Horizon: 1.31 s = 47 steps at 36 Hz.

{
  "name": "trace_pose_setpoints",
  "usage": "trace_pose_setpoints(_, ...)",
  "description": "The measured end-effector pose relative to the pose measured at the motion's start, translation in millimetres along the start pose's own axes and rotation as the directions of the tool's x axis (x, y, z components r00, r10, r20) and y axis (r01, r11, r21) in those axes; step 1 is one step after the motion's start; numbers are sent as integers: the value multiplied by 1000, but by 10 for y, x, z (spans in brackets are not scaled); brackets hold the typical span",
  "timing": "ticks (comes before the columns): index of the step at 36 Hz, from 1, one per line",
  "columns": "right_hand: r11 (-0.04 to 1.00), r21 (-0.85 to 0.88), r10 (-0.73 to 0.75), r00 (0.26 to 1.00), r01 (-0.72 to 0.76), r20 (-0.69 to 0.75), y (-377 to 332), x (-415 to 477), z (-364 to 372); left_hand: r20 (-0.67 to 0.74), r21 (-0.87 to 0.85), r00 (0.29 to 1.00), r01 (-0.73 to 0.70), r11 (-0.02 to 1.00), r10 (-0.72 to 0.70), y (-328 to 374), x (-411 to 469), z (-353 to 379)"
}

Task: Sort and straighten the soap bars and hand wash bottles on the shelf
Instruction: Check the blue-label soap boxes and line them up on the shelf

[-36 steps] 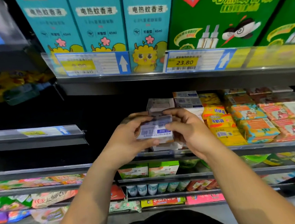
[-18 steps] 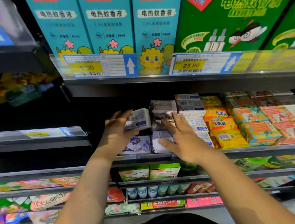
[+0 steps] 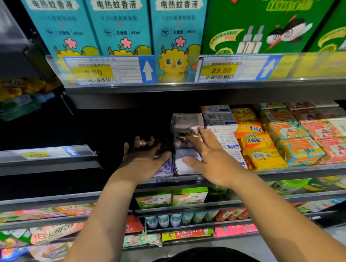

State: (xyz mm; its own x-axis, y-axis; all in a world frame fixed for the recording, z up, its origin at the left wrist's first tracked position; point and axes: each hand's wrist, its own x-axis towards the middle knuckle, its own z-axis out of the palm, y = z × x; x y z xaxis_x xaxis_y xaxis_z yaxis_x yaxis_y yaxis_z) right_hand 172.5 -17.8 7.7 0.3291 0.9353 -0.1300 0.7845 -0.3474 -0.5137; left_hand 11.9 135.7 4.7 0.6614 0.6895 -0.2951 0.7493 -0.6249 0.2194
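Left hand spread over lilac soap box; right hand flat against grey boxes; yellow soaps beside.

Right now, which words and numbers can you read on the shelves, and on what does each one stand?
"电热蚊香液", "无香型", "45ml": teal boxes.
"9.90": left price tag.
"23.80": right price tag.
"硫磺皂": yellow soap pack.
Green box, white soap boxes, lower price tag: too blurred to read.
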Motion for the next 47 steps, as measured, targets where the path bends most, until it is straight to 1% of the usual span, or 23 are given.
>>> trace_pose_setpoints(1,1000,26,-8,1000,8,5,9,-3,-15,30,7,1000,-9,1000,9,38,-61,-50)
trace_pose_setpoints(3,993,115,-12,1000,13,-10,31,-27,-81,60,-57,998,-30,998,33,119,-159,-165)
trace_pose_setpoints(4,987,158,2,999,6,-47,46,-47,-134,53,-98,998,-35,995,41,149,-175,-219)
trace_pose_setpoints(6,982,185,70,984,-38,-166,121,-63,-262,-37,-86,998,-54,995,51,210,-129,-266)
trace_pose_setpoints(8,986,114,147,950,-119,-274,249,-34,-383,-144,-75,987,-84,994,73,340,-76,-251)
trace_pose_setpoints(10,977,-11,197,929,-211,-313,396,37,-477,-182,-77,975,-142,987,126,523,-39,-194)
trace_pose_setpoints(12,939,-138,273,925,-316,-264,509,108,-562,-160,-14,966,-206,979,201,697,-7,-78)
trace_pose_setpoints(13,917,-200,296,926,-345,-236,557,137,-595,-133,28,963,-231,973,233,755,13,-7)
trace_pose_setpoints(15,899,-277,292,935,-340,-202,655,191,-624,-105,62,957,-265,962,270,801,53,123)
trace_pose_setpoints(16,900,-282,284,939,-331,-196,705,212,-619,-120,46,954,-272,961,276,797,71,168)
trace_pose_setpoints(19,929,-201,269,940,-311,-211,794,217,-592,-176,-7,945,-281,960,275,761,98,223)
trace_pose_setpoints(23,947,-131,254,935,-292,-247,782,192,-602,-238,55,929,-280,959,285,755,122,267)
trace_pose_setpoints(26,945,-109,277,933,-308,-230,773,202,-611,-265,72,923,-270,960,279,756,141,294)
trace_pose_setpoints(32,927,-177,266,910,-332,-317,743,241,-715,-275,63,921,-270,961,277,770,107,283)
trace_pose_setpoints(37,926,-125,319,915,-356,-247,603,162,-783,-196,-12,944,-273,962,266,775,76,219)
trace_pose_setpoints(39,938,-80,309,918,-337,-249,592,130,-779,-182,-30,947,-275,961,265,778,72,211)
trace_pose_setpoints(42,953,10,292,904,-304,-311,620,68,-738,-169,-44,949,-275,960,264,774,71,211)
trace_pose_setpoints(47,945,277,284,852,-172,-441,660,-131,-627,-203,-35,944,-273,961,261,766,78,235)
